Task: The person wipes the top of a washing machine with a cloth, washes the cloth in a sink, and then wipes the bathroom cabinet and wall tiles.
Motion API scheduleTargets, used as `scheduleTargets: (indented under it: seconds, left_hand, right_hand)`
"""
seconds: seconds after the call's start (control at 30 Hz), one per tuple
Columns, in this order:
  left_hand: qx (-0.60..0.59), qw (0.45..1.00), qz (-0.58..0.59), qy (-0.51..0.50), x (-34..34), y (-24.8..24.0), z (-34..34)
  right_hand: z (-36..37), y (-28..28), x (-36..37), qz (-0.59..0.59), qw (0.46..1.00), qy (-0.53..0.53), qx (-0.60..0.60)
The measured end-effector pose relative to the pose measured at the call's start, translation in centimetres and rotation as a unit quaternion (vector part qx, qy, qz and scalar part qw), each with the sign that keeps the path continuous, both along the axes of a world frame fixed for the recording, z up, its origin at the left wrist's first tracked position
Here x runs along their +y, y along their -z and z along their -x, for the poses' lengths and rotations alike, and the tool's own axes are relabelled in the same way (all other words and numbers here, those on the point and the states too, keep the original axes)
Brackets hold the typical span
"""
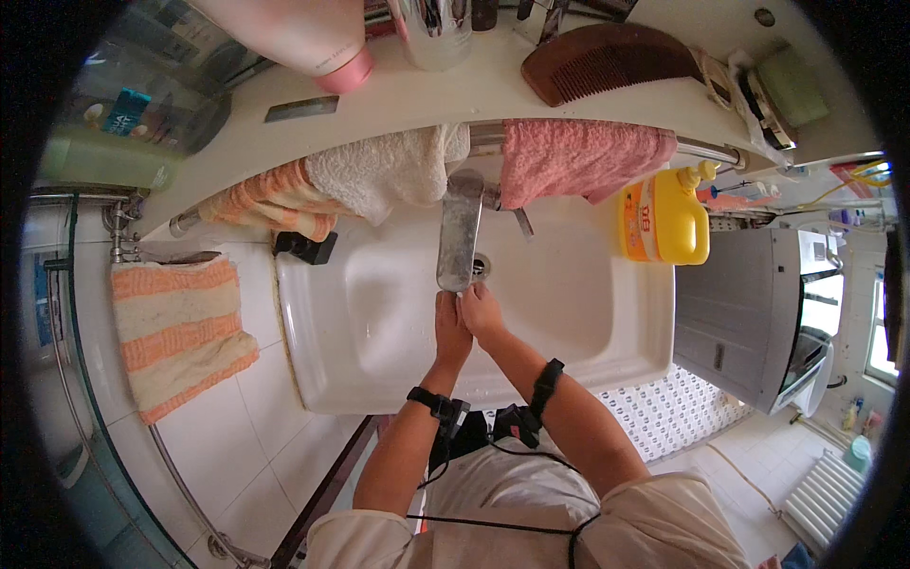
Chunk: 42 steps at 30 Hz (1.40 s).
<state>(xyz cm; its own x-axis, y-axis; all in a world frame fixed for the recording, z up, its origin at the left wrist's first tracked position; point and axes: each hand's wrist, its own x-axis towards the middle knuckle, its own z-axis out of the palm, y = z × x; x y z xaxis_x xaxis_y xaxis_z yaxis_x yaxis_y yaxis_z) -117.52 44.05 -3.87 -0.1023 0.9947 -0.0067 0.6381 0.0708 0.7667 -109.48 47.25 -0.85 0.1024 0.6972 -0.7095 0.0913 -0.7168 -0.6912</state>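
Observation:
Both my hands meet over the white washbasin (559,322), just under the end of a long grey metal faucet (459,237). My left hand (452,327) shows its back, and its fingertips run in beneath the spout. Against it, on its right, rests my right hand (482,313), with its fingers bent toward the left one. The spout and the overlapping hands hide most of the fingers, so I cannot tell whether anything is between them. No stream of water can be made out. The round drain (481,266) lies just beyond my right hand.
A yellow pump bottle (666,216) stands on the basin's right rim. Pink (583,156) and white (389,171) towels hang on a rail behind the faucet. Above, a shelf holds a brown comb (611,62) and a pink-capped tube (343,71). A striped towel (185,332) hangs at left.

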Motion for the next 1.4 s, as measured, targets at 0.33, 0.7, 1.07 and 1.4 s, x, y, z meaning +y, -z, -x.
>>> scheduleTargets:
  seconds: [0.33, 0.7, 1.07, 1.4]
  left_hand:
    - [-0.512, 0.818, 0.176, -0.195, 0.7, 0.0, 0.2]
    - [-0.605, 0.647, 0.337, -0.319, 2.5, -0.7, 0.9]
    - [-0.578, 0.789, 0.172, -0.118, 1.4, -2.1, 0.0]
    - [-0.482, 0.825, 0.231, -0.184, 2.0, -1.0, 4.3]
  right_hand:
    - [0.7, 0.9, 0.0, 0.046, 0.994, -0.068, -0.071]
    - [-2.1, 0.1, -1.8, -0.217, 0.935, -0.257, -0.115]
    - [-0.3, 1.1, -0.6, -0.193, 0.979, -0.058, 0.026]
    - [-3.2, -0.1, 0.9, -0.087, 0.977, -0.156, 0.118]
